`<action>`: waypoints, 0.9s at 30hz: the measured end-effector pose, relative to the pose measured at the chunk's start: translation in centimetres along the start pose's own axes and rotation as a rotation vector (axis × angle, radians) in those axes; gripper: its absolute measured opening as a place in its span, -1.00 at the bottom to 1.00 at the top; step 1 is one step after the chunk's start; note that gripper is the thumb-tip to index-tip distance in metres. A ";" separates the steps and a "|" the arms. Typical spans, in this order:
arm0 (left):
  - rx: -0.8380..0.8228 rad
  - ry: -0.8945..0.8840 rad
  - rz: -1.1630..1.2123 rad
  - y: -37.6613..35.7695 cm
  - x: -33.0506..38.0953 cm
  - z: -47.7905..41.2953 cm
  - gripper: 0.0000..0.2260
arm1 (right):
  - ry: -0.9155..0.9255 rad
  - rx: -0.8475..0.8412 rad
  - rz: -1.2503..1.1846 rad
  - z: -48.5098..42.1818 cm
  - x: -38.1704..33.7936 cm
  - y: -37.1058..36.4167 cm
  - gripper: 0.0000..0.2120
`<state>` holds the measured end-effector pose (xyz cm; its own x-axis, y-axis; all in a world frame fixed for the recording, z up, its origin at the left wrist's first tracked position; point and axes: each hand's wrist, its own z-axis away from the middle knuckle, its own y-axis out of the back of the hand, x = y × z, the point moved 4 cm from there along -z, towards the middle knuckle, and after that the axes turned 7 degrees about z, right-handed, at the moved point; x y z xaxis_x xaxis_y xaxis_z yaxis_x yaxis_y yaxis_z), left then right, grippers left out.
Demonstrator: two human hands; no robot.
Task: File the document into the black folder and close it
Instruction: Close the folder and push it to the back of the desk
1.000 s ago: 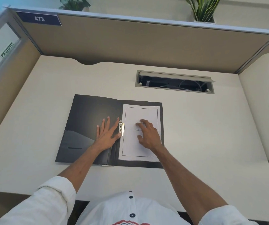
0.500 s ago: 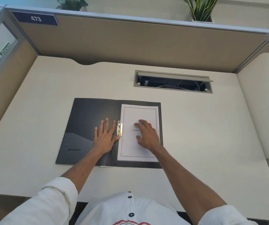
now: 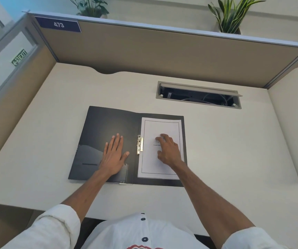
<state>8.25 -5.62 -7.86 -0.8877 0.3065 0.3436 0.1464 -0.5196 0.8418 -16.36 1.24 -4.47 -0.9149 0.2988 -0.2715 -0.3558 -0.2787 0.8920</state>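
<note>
A cream desk (image 3: 216,141) sits inside tan cubicle partitions (image 3: 162,56) marked 473 (image 3: 59,24), with potted plants (image 3: 231,15) above and an open cable tray (image 3: 198,95).

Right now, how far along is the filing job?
Done: the document lies on the open black folder's right half beside the metal clip. In hand: the right hand presses the page, the left hand flattens the cover. Left: closing the folder.

The left hand (image 3: 115,155) slid left across the open black folder (image 3: 106,130), so its thumb came away from the metal clip (image 3: 140,145) it had touched. The right hand's fingers (image 3: 164,136) curled slightly on the document (image 3: 162,126).
</note>
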 end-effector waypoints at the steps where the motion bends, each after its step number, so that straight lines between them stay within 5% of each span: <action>1: 0.019 0.016 0.010 0.4 -0.6 0.2 -0.28 | -0.008 0.020 0.000 0.0 -0.6 -0.1 -0.41; 12: 0.357 0.351 0.275 5.0 -8.6 4.4 -0.17 | 0.258 0.010 -0.053 0.8 -12.8 -3.9 -0.33; 19: 0.257 0.421 0.456 6.4 -11.4 5.0 -0.38 | 0.258 -0.046 -0.052 0.7 -15.7 -5.7 -0.29; 27: 0.441 0.434 0.646 8.1 -11.5 6.3 -0.56 | 0.259 -0.076 -0.058 1.0 -16.4 -6.5 -0.31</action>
<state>22.43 -8.32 -2.34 -0.6475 -0.3153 0.6938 0.7504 -0.1052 0.6525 1.15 -0.90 -5.44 -0.9076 0.0757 -0.4130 -0.4130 -0.3385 0.8455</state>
